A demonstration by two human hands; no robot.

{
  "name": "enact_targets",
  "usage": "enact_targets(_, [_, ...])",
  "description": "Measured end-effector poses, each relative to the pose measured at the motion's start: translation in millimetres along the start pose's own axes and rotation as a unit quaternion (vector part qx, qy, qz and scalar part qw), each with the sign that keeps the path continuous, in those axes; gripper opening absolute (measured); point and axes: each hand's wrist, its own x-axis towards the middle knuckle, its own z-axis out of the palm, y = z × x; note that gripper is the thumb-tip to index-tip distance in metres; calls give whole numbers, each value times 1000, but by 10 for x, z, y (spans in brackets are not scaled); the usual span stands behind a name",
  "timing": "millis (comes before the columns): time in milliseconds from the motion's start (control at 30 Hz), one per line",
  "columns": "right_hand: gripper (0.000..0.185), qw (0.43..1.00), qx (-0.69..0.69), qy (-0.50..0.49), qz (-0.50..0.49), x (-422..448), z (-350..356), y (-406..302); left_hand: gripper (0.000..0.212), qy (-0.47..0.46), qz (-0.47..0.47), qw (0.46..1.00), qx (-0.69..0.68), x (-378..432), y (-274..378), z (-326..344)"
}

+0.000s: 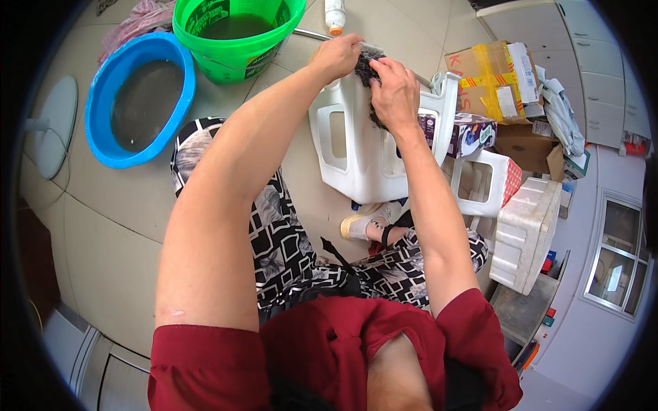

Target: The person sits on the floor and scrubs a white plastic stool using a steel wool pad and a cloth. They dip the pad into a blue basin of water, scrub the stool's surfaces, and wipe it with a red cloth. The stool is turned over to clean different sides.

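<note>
A white plastic frame with rounded openings (360,174), perhaps a stool, stands tilted before me on the tiled floor. At its upper end is a dark, fuzzy fibrous clump (364,67) with a pale grey strip along its top; its exact kind cannot be told. The fingertips of my left hand (336,55) grip the clump's pale upper edge from the left. From the right, my right hand (395,92) pinches the dark fibres, fingers bent over them. More dark fibre hangs below, partly hidden by that hand.
Left are a blue plastic basin (95,128) and a green bucket (226,72), both with murky water. Beyond the frame lies a white bottle with an orange cap (335,15). Right stand a taped cardboard box (478,77), a purple box (475,136), a small white stool (483,205) and a foam box (524,236).
</note>
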Motion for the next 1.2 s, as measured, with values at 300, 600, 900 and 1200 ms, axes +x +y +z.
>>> enact_targets(300, [40, 993, -7, -118, -16, -1342, -514, -396, 37, -39, -41, 995, -86, 32, -50, -35])
enact_targets(600, [25, 997, -28, -33, 69, 12, -52, -90, 39, -40, -25, 997, -56, 87, 13, -51])
enact_targets(900, [55, 990, -11, -143, -1, -1476, -554, -438, 39, -36, -80, 995, -50, -8, 91, -100])
enact_targets(1200, [41, 998, -46, -41, 24, -158, -60, -116, 41, -48, -51, 997, -41, 84, 122, -46])
